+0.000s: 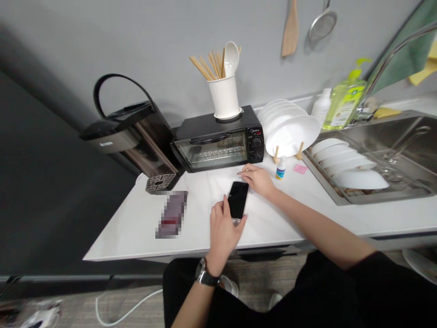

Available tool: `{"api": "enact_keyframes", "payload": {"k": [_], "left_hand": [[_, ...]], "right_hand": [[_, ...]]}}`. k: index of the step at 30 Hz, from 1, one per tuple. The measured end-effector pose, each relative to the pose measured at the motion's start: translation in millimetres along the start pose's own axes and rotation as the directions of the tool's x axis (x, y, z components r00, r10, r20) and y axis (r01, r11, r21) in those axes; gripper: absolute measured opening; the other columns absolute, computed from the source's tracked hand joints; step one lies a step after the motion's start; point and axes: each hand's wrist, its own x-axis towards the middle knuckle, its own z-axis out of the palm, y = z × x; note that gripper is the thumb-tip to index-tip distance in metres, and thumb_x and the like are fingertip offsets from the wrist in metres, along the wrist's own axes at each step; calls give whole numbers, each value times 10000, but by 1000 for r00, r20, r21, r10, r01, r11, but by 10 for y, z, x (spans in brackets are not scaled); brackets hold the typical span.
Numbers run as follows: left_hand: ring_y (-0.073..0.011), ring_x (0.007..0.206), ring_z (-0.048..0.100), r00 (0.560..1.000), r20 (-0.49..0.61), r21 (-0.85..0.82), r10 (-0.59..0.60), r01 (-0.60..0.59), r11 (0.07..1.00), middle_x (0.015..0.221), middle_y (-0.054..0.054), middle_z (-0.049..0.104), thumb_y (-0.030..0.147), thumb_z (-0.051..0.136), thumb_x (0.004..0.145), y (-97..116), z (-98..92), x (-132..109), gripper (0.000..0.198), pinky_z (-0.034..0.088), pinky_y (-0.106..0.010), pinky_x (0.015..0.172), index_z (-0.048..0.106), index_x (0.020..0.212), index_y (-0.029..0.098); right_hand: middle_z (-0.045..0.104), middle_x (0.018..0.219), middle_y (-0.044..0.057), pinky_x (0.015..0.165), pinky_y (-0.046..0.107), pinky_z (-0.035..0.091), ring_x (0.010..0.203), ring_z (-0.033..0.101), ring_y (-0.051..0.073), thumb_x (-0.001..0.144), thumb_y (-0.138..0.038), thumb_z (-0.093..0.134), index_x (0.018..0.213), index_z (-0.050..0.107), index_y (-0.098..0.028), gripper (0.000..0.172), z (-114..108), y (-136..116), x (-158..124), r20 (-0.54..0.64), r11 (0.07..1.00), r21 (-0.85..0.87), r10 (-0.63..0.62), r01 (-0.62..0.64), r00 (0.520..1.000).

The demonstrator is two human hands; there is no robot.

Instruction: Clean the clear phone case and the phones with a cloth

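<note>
A black-screened smartphone (238,199) lies on the white counter (201,232) in front of me. My left hand (223,225), with a watch (204,273) on its wrist, grips the phone's lower end between thumb and fingers. Beside the phone's top right corner is my right hand (257,180), its fingers closed in a pinch. Something small and pale shows at those fingertips, too small to name. A small white bottle with a blue and orange label (280,168) stands to the right of this hand. Left of the phone lies a flat, pixelated purplish item (172,214).
Behind the phone sits a toaster oven (218,148) carrying a white utensil holder (224,95). A dark drink dispenser (136,132) stands to the left. On the right are racked plates (290,132), a pink note (300,169) and a sink (409,146) with bowls (358,177).
</note>
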Motion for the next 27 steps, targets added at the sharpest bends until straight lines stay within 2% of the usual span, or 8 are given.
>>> {"api": "enact_keyframes", "payload": {"k": [4, 6, 9, 12, 14, 19, 23, 27], "left_hand": [[-343, 1154, 549, 998, -40, -38, -40, 38, 999, 1216, -161, 573, 496, 732, 920, -7, 39, -13, 949, 497, -529, 1039, 273, 1643, 86], [-346, 1152, 549, 997, -49, -52, -53, 51, 997, 1217, -151, 576, 500, 749, 906, -15, 47, -18, 983, 496, -528, 1036, 246, 1651, 100], [-341, 1137, 547, 997, -47, -71, -59, 56, 996, 1215, -142, 579, 438, 756, 908, -20, 44, -29, 984, 491, -520, 1039, 210, 1657, 105], [-334, 1109, 546, 998, -25, -69, -56, 54, 996, 1212, -143, 580, 366, 761, 904, -11, 31, -33, 973, 497, -505, 1013, 200, 1655, 106], [-337, 1103, 551, 998, -29, -75, -55, 53, 996, 1204, -139, 581, 394, 774, 895, -1, 22, -28, 982, 499, -502, 998, 214, 1653, 121], [-345, 1118, 542, 997, -36, -84, -68, 65, 994, 1222, -153, 590, 420, 758, 901, 14, 2, -24, 957, 492, -504, 1003, 243, 1638, 91], [-318, 1080, 552, 996, 1, -91, -85, 84, 992, 1187, -145, 600, 197, 693, 900, 4, -2, -31, 899, 488, -469, 997, 211, 1650, 82], [-341, 1116, 554, 994, -15, -121, -106, 103, 987, 1178, -140, 600, 389, 758, 900, 13, 10, -12, 1008, 479, -495, 1005, 166, 1660, 91]], "right_hand": [[720, 1264, 100, 947, 373, 576, 1106, 722, 247, 1052, -196, 517, 1254, 776, -239, 332, 6, -135, -127, -133, 1000, 10, -4, 5, 991], [719, 1328, 112, 1038, 414, 571, 1210, 703, 263, 1075, -234, 486, 1292, 756, -217, 347, 65, -276, -329, 16, 993, 57, -102, 101, 995], [577, 1560, 135, 1255, 502, 406, 1500, 488, 291, 1099, -345, 465, 1496, 600, -173, 453, 93, -494, -729, 248, 965, 121, -256, 232, 934], [477, 1641, 88, 1317, 470, 305, 1560, 394, 221, 1126, -355, 392, 1611, 449, -226, 505, -12, -539, -952, 364, 938, 176, -345, 300, 865], [457, 1648, 99, 1322, 520, 272, 1556, 401, 242, 1114, -416, 433, 1634, 404, -251, 546, -81, -456, -906, 390, 935, 139, -355, 327, 850], [413, 1651, 199, 1284, 628, 283, 1570, 355, 334, 1097, -494, 441, 1646, 369, -168, 643, 9, -389, -625, 361, 969, -4, -229, 246, 904], [389, 1675, 168, 1320, 498, 266, 1591, 321, 258, 1114, -510, 374, 1667, 313, -155, 660, 91, -551, -676, 428, 925, 149, -380, 351, 820], [423, 1658, 153, 1299, 578, 283, 1573, 361, 289, 1115, -495, 376, 1641, 388, -198, 604, 51, -417, -549, 418, 953, 100, -300, 285, 857]]}}
